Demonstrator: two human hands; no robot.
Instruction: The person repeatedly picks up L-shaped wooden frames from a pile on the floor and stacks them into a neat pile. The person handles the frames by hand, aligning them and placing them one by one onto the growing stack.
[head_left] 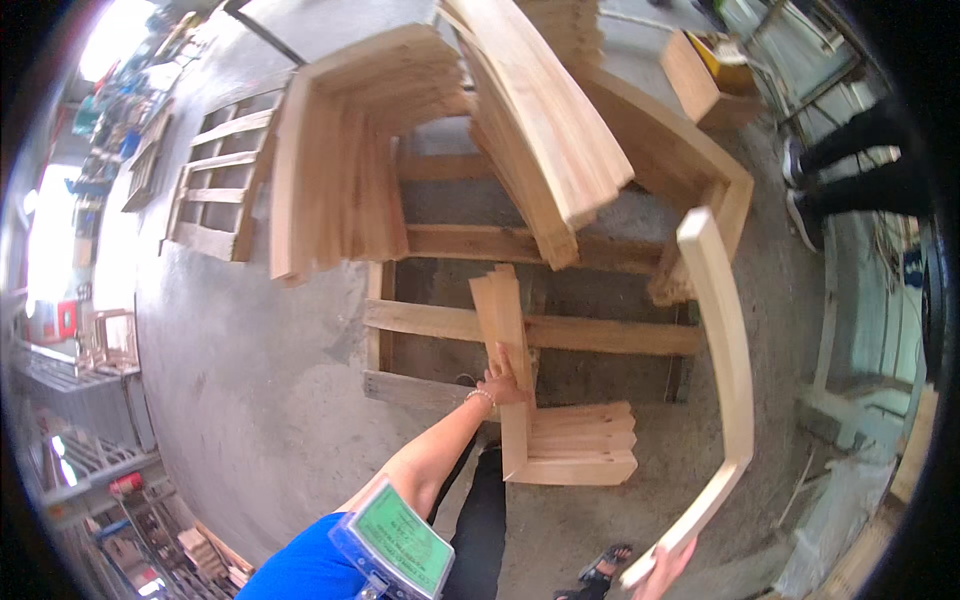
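Observation:
My left hand point(503, 386) lies on a nested stack of L-shaped wooden frame pieces point(513, 425), its fingers stretched out along the upright arm. This stack stands at the near edge of a wooden pallet point(610, 335). At the lower right my right hand point(664, 574), partly cut off by the picture's edge, is closed round the lower end of a pale, angled wooden frame piece point(722, 330). The piece rises from that hand, bends, and reaches up beside the pallet. Its upper end comes close to larger wooden frame pieces point(740, 190) on the right.
Nested wooden frame pieces point(340, 180) stand on the pallet's far left, with long pieces point(555, 110) leaning beside them. Another pallet point(225, 165) is at the left. A box point(705, 85) sits far right near a person's legs point(860, 150). Racks point(80, 400) line the left.

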